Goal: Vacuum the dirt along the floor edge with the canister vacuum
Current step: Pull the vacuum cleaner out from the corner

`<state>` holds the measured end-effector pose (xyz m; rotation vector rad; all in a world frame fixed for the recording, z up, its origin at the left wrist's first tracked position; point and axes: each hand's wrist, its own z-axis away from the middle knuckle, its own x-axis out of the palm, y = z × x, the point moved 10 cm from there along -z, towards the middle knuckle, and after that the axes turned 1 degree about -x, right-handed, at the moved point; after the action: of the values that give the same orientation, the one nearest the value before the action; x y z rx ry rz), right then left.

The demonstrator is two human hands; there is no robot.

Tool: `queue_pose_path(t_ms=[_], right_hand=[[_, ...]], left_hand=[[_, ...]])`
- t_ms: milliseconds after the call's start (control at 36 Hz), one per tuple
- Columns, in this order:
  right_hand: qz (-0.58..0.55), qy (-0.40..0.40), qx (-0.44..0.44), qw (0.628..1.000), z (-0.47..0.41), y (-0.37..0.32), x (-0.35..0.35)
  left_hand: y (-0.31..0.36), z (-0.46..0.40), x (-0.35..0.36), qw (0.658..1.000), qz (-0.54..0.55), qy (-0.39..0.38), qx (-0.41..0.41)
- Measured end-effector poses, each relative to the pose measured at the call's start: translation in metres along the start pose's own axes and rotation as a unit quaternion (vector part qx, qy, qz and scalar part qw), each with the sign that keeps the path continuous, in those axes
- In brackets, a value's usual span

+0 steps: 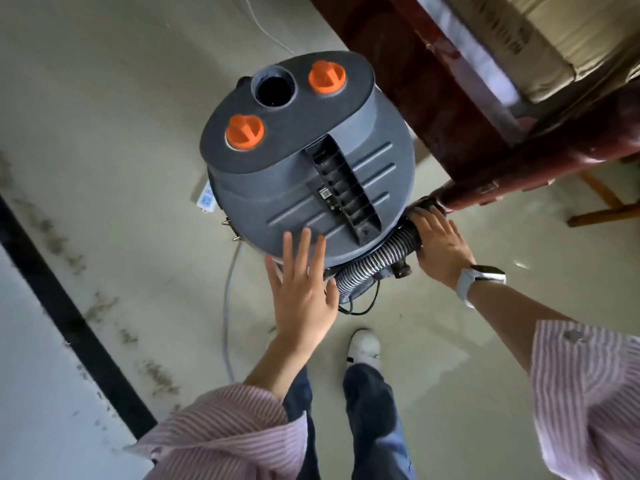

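- Head view: grey canister vacuum [304, 157] stands upright on the pale floor [114, 109], just beside a dark red wooden bed frame [460, 109].
- Lid carries two orange caps [327, 79] and an open round port [273, 87]; no hose is fitted in that port.
- Ribbed hose [374, 265] curls round the canister's near side, low down.
- Left hand [301, 289]: grip wide, fingers straight and spread, fingertips touching the lid's near edge; holds nothing.
- Right hand [438, 244], watch on its wrist: lies over the hose near its dark end. Fingers look extended, not wrapped; cannot tell for certain whether it clasps the hose.
- Dirt [104, 306] lies scattered along the black skirting strip [72, 306] on the left, well apart from the canister.
- Pale cable [228, 306] runs across the floor past the near foot; white power strip [207, 199] peeks out from behind the canister; thin black cord loops under the hose.
- Judged stage: setup; suction not yet begun.
- Risks: cable close to the feet could trip the person or snag the canister when pulled; the hose could catch on the bed leg; tugging the hose hard might tip the tall canister; with the port open, suction would likely be lost.
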<state>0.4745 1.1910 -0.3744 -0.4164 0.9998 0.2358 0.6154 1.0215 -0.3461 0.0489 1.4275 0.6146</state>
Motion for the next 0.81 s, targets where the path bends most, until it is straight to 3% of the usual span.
queue_pose_path(t_ms=[222,361,444,528,583,806], right_hand=[[0.003,0.047,-0.07,0.996,-0.004,0.008,-0.005],[-0.011,0.013,-0.075,0.997,-0.003,0.013,-0.003],[-0.04,0.014,-0.075,0.996,-0.004,0.012,-0.004],[-0.059,0.007,-0.081,0.995,-0.001,0.01,-0.001],[-0.064,0.009,-0.092,0.994,0.002,0.009,0.0],[-0.054,0.015,-0.086,0.995,0.002,0.015,-0.002]], left_hand=[[0.0,0.01,0.003,0.997,0.001,0.062,-0.045],[0.017,0.041,-0.001,0.978,0.142,0.144,-0.051],[0.013,0.043,0.02,0.966,0.209,0.109,-0.101],[0.001,0.036,0.063,0.929,0.306,-0.023,-0.206],[0.001,0.034,0.081,0.911,0.343,-0.061,-0.223],[-0.011,0.032,0.085,0.905,0.352,-0.022,-0.239]])
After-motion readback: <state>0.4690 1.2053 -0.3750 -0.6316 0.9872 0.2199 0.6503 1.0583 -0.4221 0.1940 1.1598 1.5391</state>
